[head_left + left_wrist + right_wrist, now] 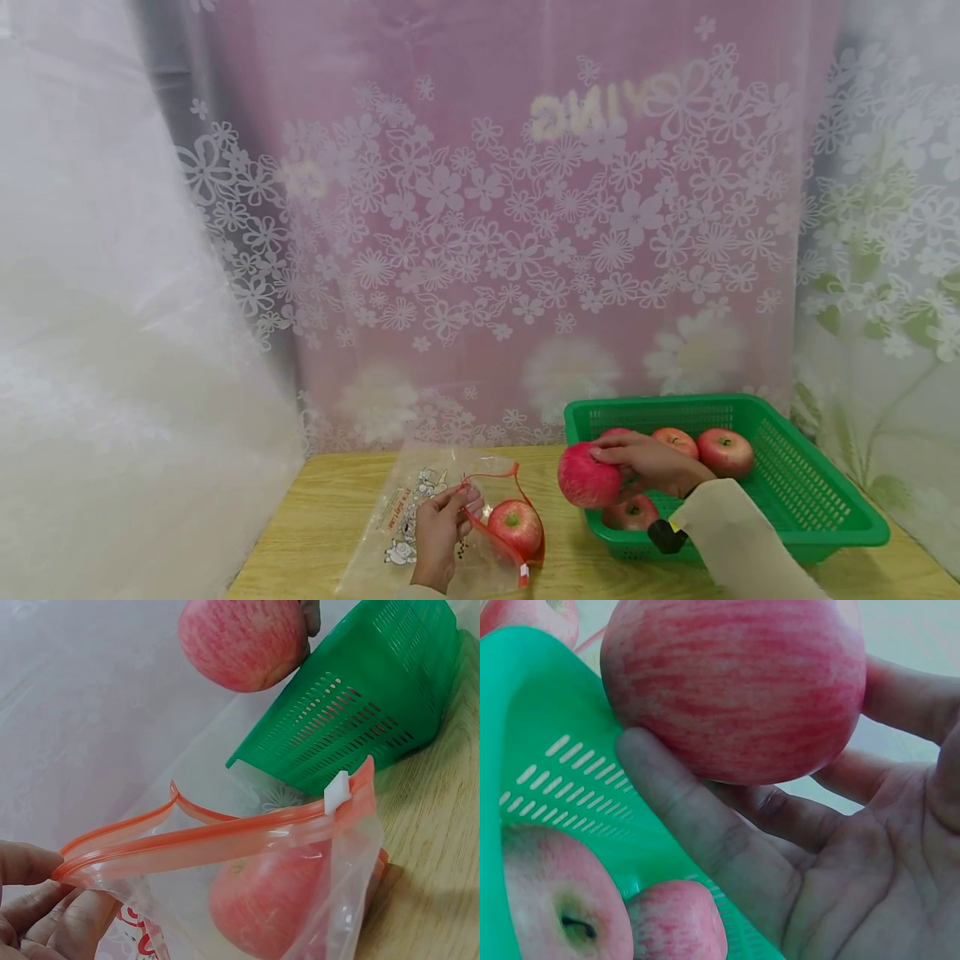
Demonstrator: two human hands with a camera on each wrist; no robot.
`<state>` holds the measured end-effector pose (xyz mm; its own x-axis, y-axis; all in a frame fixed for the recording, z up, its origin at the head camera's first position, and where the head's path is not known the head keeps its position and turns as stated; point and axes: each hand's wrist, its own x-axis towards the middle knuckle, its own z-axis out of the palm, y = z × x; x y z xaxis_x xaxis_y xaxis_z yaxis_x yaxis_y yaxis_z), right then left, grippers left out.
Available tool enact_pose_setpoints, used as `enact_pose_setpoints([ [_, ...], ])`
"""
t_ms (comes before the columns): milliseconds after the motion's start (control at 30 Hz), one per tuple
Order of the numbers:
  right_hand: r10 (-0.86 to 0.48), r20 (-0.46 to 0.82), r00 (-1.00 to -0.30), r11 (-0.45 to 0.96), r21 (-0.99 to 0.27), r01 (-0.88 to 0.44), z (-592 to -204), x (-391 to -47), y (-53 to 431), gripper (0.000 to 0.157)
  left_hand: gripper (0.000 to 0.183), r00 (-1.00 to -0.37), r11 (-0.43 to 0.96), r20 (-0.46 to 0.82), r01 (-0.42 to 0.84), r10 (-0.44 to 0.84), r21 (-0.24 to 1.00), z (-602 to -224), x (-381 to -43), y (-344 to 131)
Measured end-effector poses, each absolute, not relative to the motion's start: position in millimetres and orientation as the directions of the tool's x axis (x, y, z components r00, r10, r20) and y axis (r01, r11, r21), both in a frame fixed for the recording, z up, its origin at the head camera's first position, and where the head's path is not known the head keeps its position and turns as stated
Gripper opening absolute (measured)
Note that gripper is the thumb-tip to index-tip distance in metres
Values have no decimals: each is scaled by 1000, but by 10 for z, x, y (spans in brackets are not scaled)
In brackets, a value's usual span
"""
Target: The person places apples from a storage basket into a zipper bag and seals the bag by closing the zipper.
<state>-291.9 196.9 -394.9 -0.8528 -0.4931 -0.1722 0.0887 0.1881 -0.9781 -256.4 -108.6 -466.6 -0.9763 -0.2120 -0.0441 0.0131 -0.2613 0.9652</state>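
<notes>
My right hand (648, 462) grips a red apple (588, 475) at the left rim of the green basket (825, 533), its fingers curled round the fruit in the right wrist view. On the left, my left hand (441, 533) pinches the orange zip edge of a clear zip bag (187, 836), and the bag's mouth gapes. Inside the bag lies another apple (515, 529), seen through the plastic in the left wrist view. A white slider (337, 793) sits at the far end of the zip.
Several apples lie in the basket, one at the back (725, 452) and one near the front wall (632, 512). The wooden table (300, 517) carries bag and basket. A pink flowered curtain (480, 250) hangs behind, with pale sheets at both sides.
</notes>
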Motion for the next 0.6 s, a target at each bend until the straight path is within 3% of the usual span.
enact_pose_setpoints([
  [600, -530, -165, -832, 198, -978, 68, -3939, -2927, 1723, 59, 30, -977, -266, -37, 20, -208, 964, -4681, -2556, -1082],
])
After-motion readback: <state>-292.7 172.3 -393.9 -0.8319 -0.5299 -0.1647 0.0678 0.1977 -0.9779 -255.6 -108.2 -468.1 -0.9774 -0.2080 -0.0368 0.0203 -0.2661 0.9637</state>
